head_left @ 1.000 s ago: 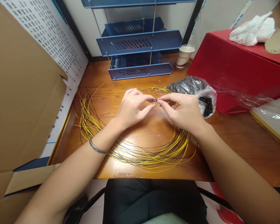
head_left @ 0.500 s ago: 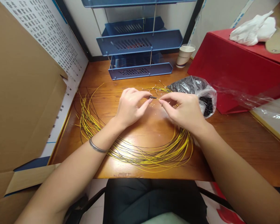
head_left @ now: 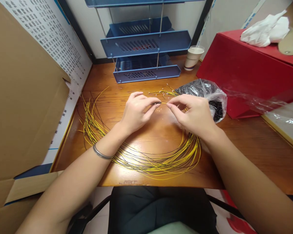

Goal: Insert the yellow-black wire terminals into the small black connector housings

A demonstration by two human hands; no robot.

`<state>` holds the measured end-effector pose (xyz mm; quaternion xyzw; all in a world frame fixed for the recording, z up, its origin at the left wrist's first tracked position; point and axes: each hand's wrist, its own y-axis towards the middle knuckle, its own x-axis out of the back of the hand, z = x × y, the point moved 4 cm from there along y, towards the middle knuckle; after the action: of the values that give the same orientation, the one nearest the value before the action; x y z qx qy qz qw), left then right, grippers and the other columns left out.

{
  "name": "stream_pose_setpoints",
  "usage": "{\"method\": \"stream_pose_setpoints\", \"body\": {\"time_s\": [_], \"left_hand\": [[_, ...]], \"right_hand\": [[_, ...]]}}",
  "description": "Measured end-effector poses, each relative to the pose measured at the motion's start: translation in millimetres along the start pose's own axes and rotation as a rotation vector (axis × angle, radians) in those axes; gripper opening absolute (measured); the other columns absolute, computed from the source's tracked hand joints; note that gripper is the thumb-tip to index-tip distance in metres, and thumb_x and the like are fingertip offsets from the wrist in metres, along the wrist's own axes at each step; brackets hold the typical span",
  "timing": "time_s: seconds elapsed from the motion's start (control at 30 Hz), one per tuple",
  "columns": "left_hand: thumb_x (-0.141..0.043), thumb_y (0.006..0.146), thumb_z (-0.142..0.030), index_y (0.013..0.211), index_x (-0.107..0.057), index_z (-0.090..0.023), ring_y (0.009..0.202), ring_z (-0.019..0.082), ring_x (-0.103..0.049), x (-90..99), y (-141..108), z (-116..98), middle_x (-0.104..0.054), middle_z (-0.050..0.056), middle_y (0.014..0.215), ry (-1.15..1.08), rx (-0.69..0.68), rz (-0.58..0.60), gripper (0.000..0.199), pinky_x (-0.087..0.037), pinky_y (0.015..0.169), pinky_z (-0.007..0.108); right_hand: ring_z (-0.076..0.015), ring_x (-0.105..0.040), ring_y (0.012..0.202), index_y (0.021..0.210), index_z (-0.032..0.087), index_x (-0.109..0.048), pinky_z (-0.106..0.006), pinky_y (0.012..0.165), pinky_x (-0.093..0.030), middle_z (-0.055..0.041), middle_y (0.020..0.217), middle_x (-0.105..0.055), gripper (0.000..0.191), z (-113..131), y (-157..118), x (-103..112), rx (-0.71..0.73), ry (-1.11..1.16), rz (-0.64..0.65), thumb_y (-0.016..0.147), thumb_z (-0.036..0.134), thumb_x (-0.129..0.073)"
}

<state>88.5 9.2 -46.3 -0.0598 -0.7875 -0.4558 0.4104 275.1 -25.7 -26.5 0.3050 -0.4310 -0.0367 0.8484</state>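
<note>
Between thumb and index finger, my left hand [head_left: 139, 110] pinches a small black sleeve [head_left: 157, 103], mostly covered by the fingertips. A yellow wire [head_left: 164, 103] runs from the sleeve to my right hand [head_left: 192, 112], whose thumb and index finger are closed on it. Under both forearms a loose coil of yellow and black wires [head_left: 158, 164] curves across the wooden desk. Several wire ends with small pale tips [head_left: 167, 92] lie just beyond the hands. A clear plastic bag [head_left: 218, 97] of small black pieces sits behind my right hand.
A blue tiered file tray [head_left: 146, 75] stands at the back, with a paper cup [head_left: 193, 58] beside it. To the right is a red box [head_left: 236, 68] topped with white tissue [head_left: 266, 31]. Cardboard [head_left: 21, 97] rises along the left side.
The black sleeve has shifted further into my left fingertips, so less of it shows. More bare yellow wire is visible between the hands. My right hand is almost in the same place.
</note>
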Motion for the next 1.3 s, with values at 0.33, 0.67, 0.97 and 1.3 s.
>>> {"method": "stream_pose_setpoints", "body": {"time_s": [0.33,0.67,0.97,1.3], "left_hand": [[-0.061,0.102,-0.032,0.102,-0.077,-0.021,0.078,0.013,-0.072,-0.2,-1.1,1.6,-0.082,0.001,0.091,-0.037,-0.071,-0.032,0.019,-0.047,0.106,0.037],[-0.064,0.1,-0.029,0.101,-0.076,-0.021,0.078,0.013,-0.073,-2.3,-1.8,2.6,-0.082,-0.001,0.089,-0.064,-0.102,-0.031,0.014,-0.048,0.104,0.035],[-0.061,0.102,-0.031,0.104,-0.075,-0.022,0.086,0.015,-0.076,-2.2,-1.1,0.5,-0.083,0.0,0.099,-0.046,-0.055,-0.013,0.017,-0.045,0.106,0.038],[-0.056,0.105,-0.031,0.104,-0.072,-0.02,0.083,0.013,-0.074,-3.8,-2.0,-0.3,-0.082,0.0,0.094,-0.078,-0.117,-0.002,0.02,-0.044,0.108,0.036]], "right_hand": [[-0.0162,-0.066,0.067,0.086,0.022,-0.076,-0.031,0.068,-0.051,-0.0031,0.085,-0.079,0.012,-0.1,-0.1,0.5,0.086,0.027,-0.039,0.091,0.02,-0.066],[-0.0155,-0.064,0.064,0.085,0.021,-0.076,-0.031,0.066,-0.048,-0.0028,0.082,-0.078,0.012,0.8,0.3,0.8,0.127,0.046,-0.045,0.091,0.017,-0.067],[-0.0159,-0.062,0.064,0.084,0.021,-0.076,-0.032,0.064,-0.046,-0.0033,0.079,-0.076,0.011,0.6,1.6,2.8,0.073,0.06,-0.051,0.09,0.019,-0.067],[-0.0144,-0.058,0.062,0.082,0.02,-0.074,-0.03,0.062,-0.043,-0.0024,0.075,-0.072,0.011,1.7,1.6,1.4,0.077,0.096,-0.054,0.089,0.016,-0.066]]}}
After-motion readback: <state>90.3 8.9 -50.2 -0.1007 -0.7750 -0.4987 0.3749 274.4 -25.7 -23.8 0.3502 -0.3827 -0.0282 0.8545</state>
